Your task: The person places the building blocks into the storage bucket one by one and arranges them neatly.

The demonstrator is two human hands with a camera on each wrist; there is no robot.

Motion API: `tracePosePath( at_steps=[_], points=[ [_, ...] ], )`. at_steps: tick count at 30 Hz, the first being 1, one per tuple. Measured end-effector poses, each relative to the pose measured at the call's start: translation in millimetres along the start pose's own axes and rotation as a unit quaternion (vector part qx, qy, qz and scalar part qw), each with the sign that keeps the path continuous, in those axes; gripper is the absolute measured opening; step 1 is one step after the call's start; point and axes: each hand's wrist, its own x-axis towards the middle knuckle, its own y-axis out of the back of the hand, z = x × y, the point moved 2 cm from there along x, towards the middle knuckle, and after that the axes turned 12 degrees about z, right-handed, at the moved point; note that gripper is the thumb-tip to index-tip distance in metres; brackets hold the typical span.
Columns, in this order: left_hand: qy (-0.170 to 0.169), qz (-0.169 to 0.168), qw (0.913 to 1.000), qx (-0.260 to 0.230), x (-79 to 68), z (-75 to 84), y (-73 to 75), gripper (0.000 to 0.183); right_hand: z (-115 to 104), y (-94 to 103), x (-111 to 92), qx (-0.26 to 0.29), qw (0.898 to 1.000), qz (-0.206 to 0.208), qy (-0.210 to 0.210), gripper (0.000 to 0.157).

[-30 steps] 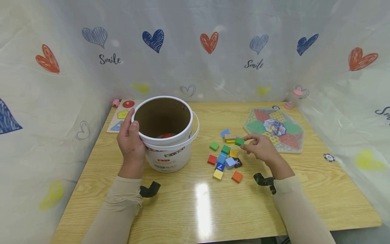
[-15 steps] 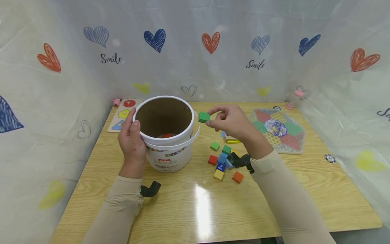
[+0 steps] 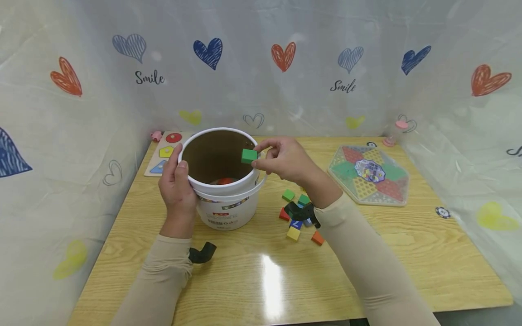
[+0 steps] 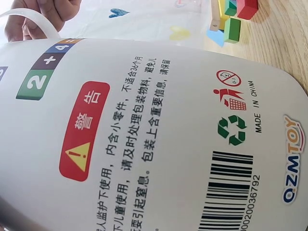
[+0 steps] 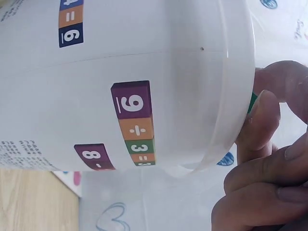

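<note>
A white bucket with a handle stands on the table, its mouth tipped a little toward me; something red lies inside. My left hand holds the bucket's left rim, thumb outside along the near wall. Between thumb and fingertips my right hand pinches a green block over the right part of the bucket's mouth. In the right wrist view the bucket wall hides most of that block. Below my right wrist lie several coloured blocks, among them a light green block and a yellow block.
A hexagonal board-game box lies at the right. Behind the bucket is a wooden shape puzzle beside a small pink toy. A pink-topped bottle stands at the back right corner. A patterned curtain borders the table.
My right hand has lifted the green block from the pile and carried it left to over the bucket's mouth. The left hand keeps its hold on the bucket.
</note>
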Motion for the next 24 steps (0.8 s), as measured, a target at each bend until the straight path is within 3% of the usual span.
tracePosePath(
  at_steps=[8, 17, 24],
  points=[
    [-0.001, -0.001, 0.9997, -0.023, 0.2, 0.4, 0.0, 0.041, 3, 2.9, -2, -0.005, 1.000, 0.013, -0.003, 0.032],
    [-0.011, -0.002, 0.9999, -0.001, -0.7, 1.4, -1.3, 0.041, 31, 33.7, -16, 0.016, 0.998, 0.047, -0.039, 0.034],
    [-0.009, 0.004, 0.9999, -0.006, 5.9, -19.7, 2.7, 0.040, 52, 54.6, -37, -0.005, 0.994, 0.073, -0.079, 0.031]
  ],
)
